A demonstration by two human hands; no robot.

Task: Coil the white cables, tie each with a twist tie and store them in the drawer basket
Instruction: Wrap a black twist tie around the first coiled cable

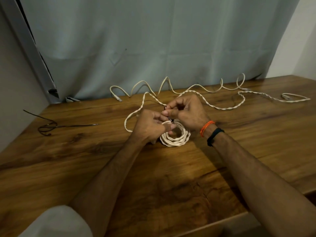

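Coil (176, 135) of twisted white cable sits mid-tabletop (68, 151), tail loose toward 1 o'clock. Left hand (150, 125) and right hand (186, 110) both pinch dark twist tie (169, 117) at its 12 o'clock edge. Second cable (171, 86) uncoiled; spare tie (51, 125) at 9 o'clock. Nothing stored.

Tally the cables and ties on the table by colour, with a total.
White cables: 3, namely the coil under both hands, a twisted cable and a plain cable by the curtain.
Dark ties: 2, one lying loose at the left, one pinched at the coil.
Total: 5
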